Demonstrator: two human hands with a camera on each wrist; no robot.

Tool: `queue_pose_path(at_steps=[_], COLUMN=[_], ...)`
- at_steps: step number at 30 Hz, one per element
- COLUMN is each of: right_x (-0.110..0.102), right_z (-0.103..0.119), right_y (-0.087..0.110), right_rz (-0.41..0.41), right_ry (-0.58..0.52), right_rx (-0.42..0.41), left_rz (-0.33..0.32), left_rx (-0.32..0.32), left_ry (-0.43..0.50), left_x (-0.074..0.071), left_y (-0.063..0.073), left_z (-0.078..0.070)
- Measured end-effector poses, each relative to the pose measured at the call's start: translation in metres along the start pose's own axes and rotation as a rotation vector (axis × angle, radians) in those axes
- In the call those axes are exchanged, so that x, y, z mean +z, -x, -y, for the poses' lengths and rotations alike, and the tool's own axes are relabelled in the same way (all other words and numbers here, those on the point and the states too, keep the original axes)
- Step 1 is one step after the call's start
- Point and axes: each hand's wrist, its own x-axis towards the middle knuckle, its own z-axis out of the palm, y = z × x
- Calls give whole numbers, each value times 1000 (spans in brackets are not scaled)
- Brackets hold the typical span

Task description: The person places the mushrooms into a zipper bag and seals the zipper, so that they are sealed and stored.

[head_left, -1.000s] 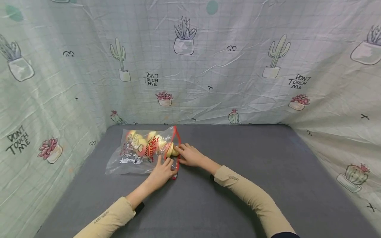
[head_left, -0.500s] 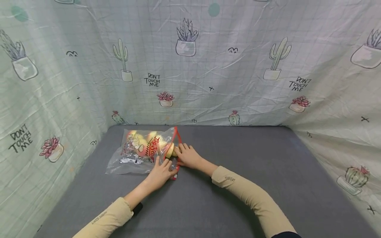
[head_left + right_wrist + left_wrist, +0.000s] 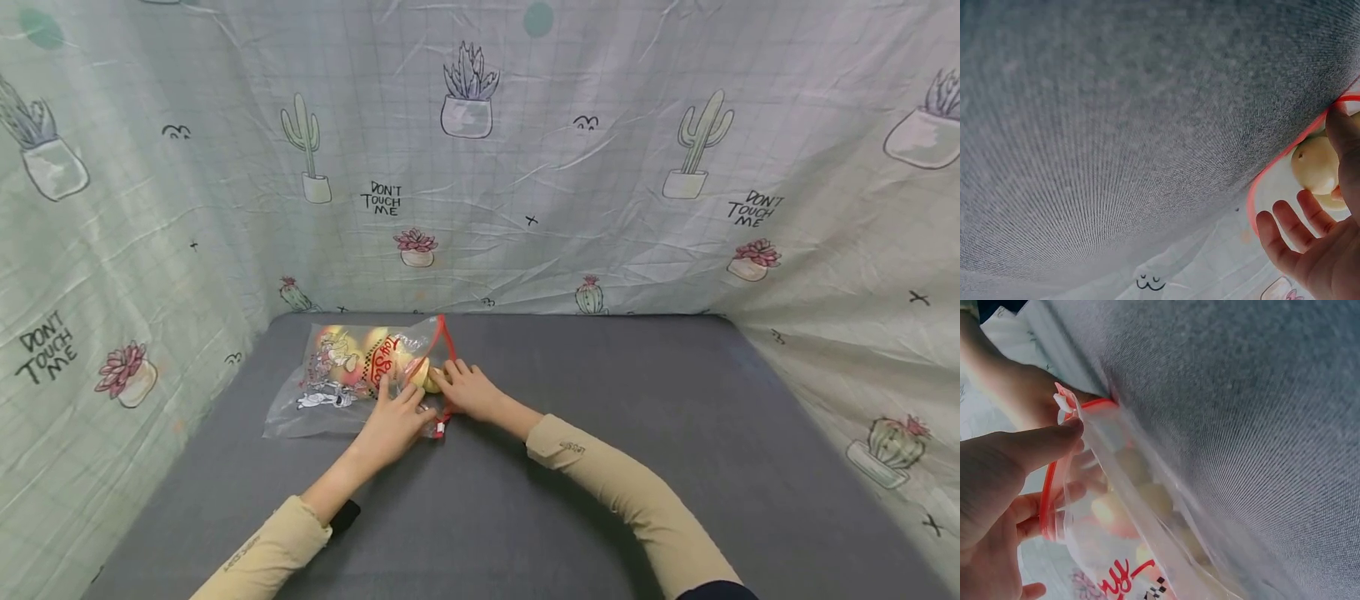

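Note:
A clear zip bag [image 3: 300,421] with red lettering lies on its side, its red-edged mouth facing right. Several yellow and red round fruits [image 3: 348,354] show through the plastic. My left hand [image 3: 393,427] grips the bag near its front corner; in the left wrist view the thumb [image 3: 1054,440] lies over the plastic by the white slider [image 3: 1063,403], with fingers on the other side. At the mouth, my right hand [image 3: 474,393] touches a pale yellow round fruit [image 3: 1316,165] with its fingertips. The fingers [image 3: 1279,240] look spread and slightly bent; one is partly hidden.
The bag rests on a grey cloth-covered table [image 3: 615,400], toward its back left. A pale curtain [image 3: 525,167] printed with cacti closes off the back and both sides.
The yellow fruit at the mouth has shifted left, further into the bag. My right hand has followed it left, and my left hand has moved slightly left and back along the bag.

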Motion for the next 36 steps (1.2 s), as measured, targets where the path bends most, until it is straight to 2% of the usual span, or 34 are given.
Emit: queue_pose_path(at_steps=[6,17,25,31,36], right_x=[1,2,1,3,2], right_z=[-1,-2,-1,0,0], right_y=[-1,-2,0,3,3], right_rz=[6,12,-32,-84,-80], right_ry=[2,-10,79,92,82], right_rx=[2,-2,-2,-20,-29], left_rz=[-11,-1,2,-9,-15], left_rx=[-34,-5,-10,-3,2], left_ry=[10,-6,-12,-11,-10], left_x=[-1,0,-1,-3,-2], left_y=[2,4,4,6,8], left_z=[3,5,5,5,6])
